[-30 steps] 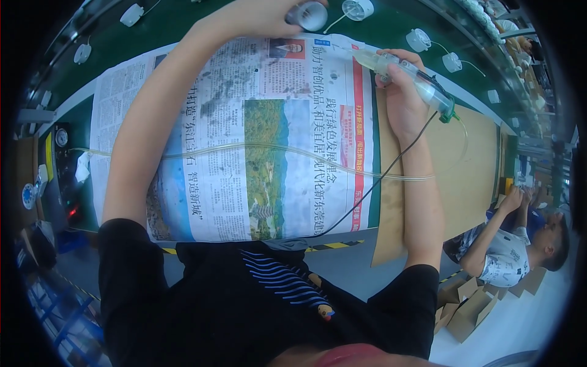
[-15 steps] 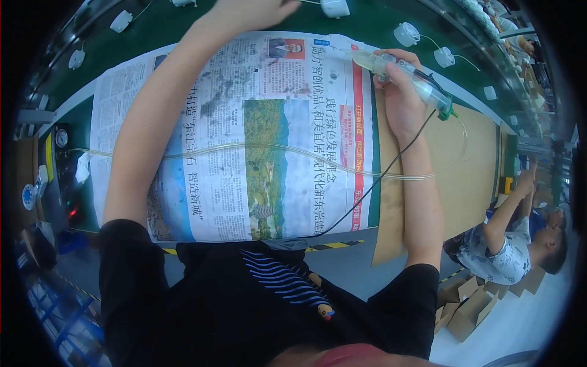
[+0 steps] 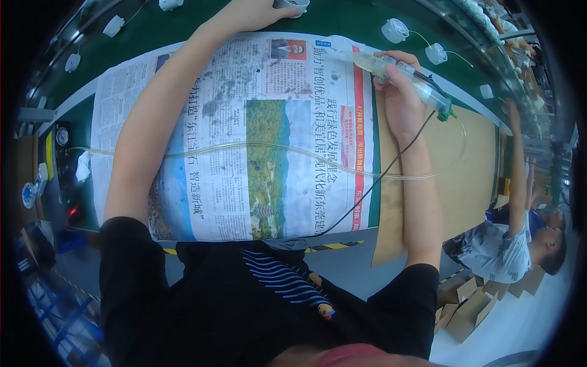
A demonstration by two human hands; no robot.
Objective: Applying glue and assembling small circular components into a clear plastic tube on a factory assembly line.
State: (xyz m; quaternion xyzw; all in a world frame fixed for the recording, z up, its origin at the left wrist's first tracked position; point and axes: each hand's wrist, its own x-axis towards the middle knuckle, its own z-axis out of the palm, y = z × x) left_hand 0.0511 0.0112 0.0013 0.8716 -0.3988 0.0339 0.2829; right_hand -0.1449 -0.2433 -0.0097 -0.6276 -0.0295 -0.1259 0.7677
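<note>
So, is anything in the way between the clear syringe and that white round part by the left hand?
Nothing visible stands between the clear syringe, held in the right hand, and the white round part at the left hand. The clear tube crosses the newspaper nearer the person's body, outside that gap.

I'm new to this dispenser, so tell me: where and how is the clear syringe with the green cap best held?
Probably around the middle of the clear syringe, coming from the wearer's side, as the right hand does. The body is long and round and lies slanted, its narrow tip pointing left and away, the green cap at the other end; this leaves both free.
</note>
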